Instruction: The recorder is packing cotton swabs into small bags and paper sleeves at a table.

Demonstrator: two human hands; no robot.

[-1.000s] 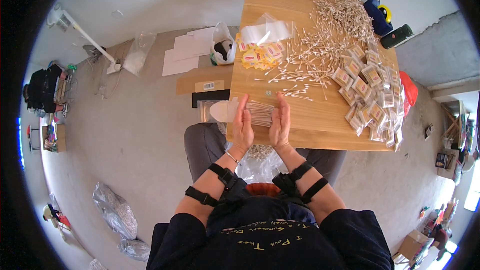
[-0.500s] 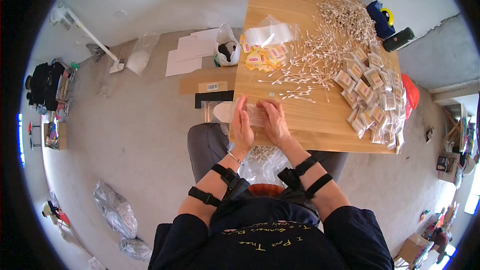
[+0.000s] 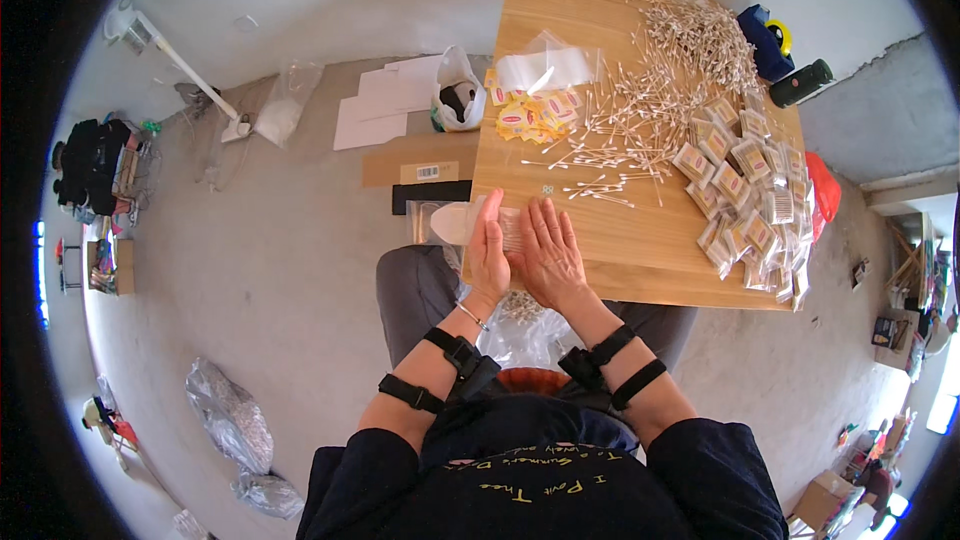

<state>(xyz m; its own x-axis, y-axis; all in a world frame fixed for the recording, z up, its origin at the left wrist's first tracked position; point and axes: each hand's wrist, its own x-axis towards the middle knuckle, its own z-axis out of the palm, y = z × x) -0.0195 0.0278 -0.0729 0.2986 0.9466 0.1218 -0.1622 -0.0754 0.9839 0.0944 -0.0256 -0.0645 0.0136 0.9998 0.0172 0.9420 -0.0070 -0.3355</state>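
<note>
At the table's near left edge, my left hand (image 3: 489, 252) stands on its side with straight fingers. My right hand (image 3: 549, 256) lies flat beside it, fingers stretched out. Between and partly beneath the hands is a small bundle of cotton swabs (image 3: 511, 231); my palms hide much of it, and I cannot tell whether it is wrapped. Left of my left hand lies a white round-ended piece (image 3: 453, 224). Loose cotton swabs (image 3: 640, 125) spread over the table beyond the hands, heaped toward the far right. Yellow-and-white printed cards (image 3: 537, 117) lie at the far left.
Small packed bags of swabs (image 3: 740, 175) pile up on the right of the wooden table (image 3: 640, 260). Clear plastic bags (image 3: 545, 70) lie by the cards. Tape rolls (image 3: 778, 37) and a dark cylinder (image 3: 801, 83) stand at the far right. A white bag (image 3: 458, 90) stands left of the table.
My right hand has flattened out, its fingers straightening from a curled pose over the swab bundle. My left hand stays nearly in place.
</note>
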